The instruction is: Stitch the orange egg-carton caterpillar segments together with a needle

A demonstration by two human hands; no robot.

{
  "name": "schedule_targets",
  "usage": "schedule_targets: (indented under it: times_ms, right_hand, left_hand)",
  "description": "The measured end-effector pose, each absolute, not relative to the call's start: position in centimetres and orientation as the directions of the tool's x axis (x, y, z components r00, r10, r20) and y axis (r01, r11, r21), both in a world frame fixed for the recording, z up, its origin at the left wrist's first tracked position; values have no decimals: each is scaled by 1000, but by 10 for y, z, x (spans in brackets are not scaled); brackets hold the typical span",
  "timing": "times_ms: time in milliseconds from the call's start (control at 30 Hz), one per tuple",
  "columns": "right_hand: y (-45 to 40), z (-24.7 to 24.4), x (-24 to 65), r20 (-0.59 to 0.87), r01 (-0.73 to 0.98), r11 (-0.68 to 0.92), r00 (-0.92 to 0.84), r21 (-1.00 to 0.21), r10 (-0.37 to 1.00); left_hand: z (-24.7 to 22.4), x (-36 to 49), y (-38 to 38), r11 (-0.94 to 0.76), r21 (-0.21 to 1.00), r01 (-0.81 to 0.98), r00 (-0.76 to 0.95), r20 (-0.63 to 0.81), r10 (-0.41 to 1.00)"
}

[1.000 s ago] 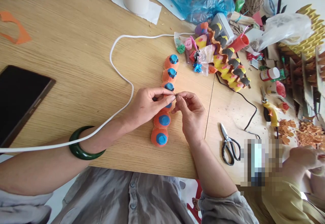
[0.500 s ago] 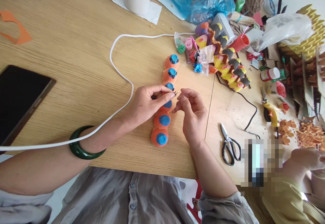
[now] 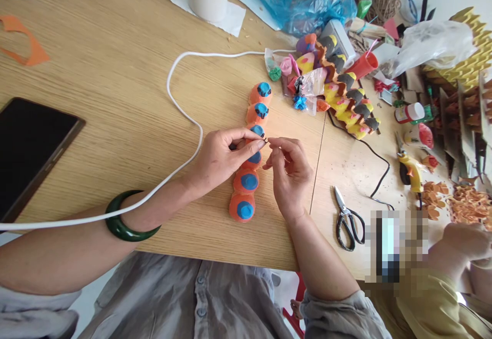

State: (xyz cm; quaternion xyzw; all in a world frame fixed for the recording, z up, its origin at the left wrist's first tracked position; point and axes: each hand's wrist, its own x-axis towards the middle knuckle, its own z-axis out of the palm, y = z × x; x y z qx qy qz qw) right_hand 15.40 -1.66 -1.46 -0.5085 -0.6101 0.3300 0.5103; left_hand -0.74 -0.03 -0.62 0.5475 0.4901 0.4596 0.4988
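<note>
Cable (image 3: 168,85) is crossing bangle (image 3: 132,235); left hand (image 3: 223,154) is pinching black bit (image 3: 266,140), right hand (image 3: 291,172) hovering alongside, fingers parted; scissors (image 3: 344,209) are lying nearby.

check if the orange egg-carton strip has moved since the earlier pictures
No, the orange egg-carton strip lies in the same place relative to the table seam.

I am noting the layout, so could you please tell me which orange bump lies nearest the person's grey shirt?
The bottom bump in the picture, with a plain blue patch; the other five sit farther from the shirt.
</note>
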Motion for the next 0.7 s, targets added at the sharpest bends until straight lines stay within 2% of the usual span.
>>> schedule_targets:
  times_ms: [700]
  right_hand:
    - [-15,-16,155,243,248,226,41,-942,969]
  left_hand:
    - [-8,-7,0,-26,997,73,125,17,992]
